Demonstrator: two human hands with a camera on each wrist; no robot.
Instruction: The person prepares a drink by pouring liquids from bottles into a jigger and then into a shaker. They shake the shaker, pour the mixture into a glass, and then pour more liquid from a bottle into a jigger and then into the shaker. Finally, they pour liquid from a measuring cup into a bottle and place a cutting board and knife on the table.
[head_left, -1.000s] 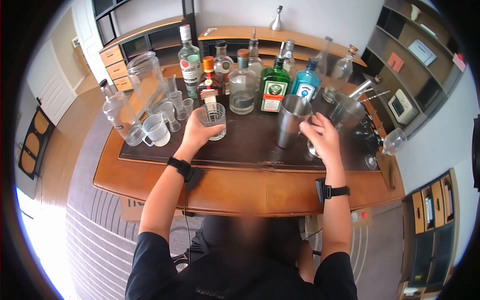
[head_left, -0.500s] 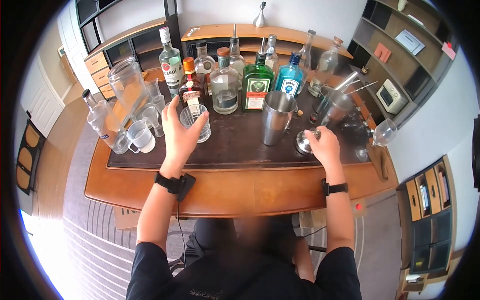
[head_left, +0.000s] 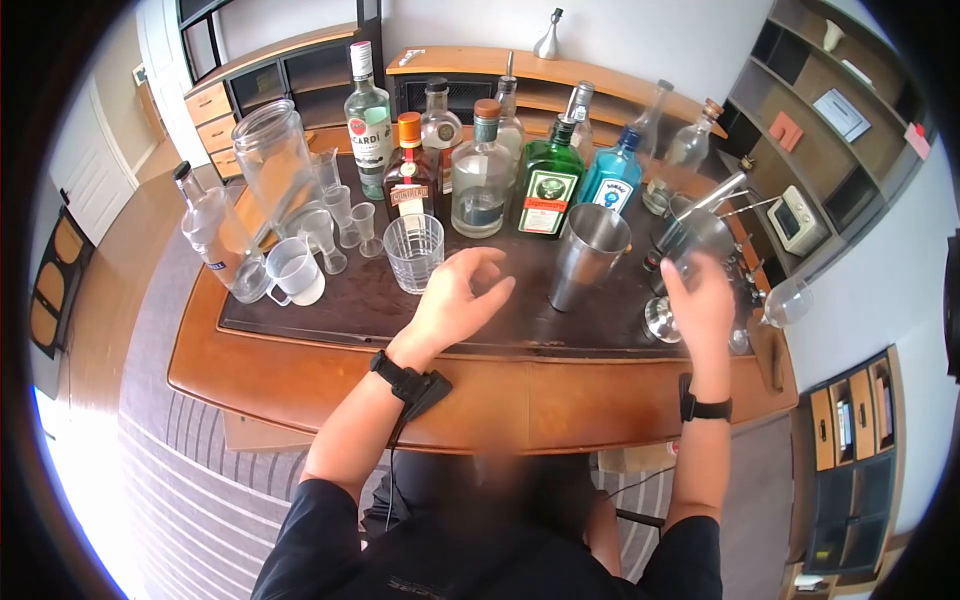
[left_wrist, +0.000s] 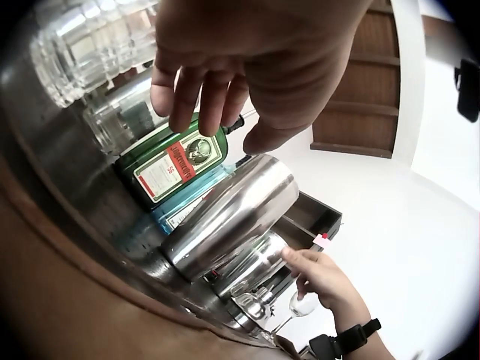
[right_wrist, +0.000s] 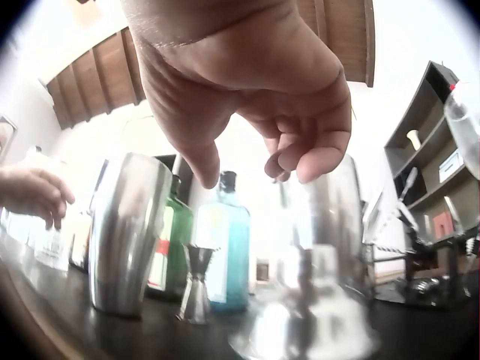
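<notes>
A clear cut-glass tumbler stands on the dark desk top. To its right, my left hand hovers empty over the desk, its fingers loosely bent. The tall steel shaker tin stands upright between my two hands. My right hand, blurred in the head view, hangs just above the small steel shaker cap. In the right wrist view, its thumb and fingers are apart and hold nothing, with the shaker cap below. A steel jigger stands beside the shaker tin there.
Behind are several bottles, among them a green Jägermeister bottle and a blue one. At left stand a measuring jug, small glasses and a big jar. A mixing glass with bar tools and a wine glass are at right.
My left hand has let go of the tumbler and moved right, toward the desk's middle. My right hand has released the shaker cap, which now sits farther right of the tin.
</notes>
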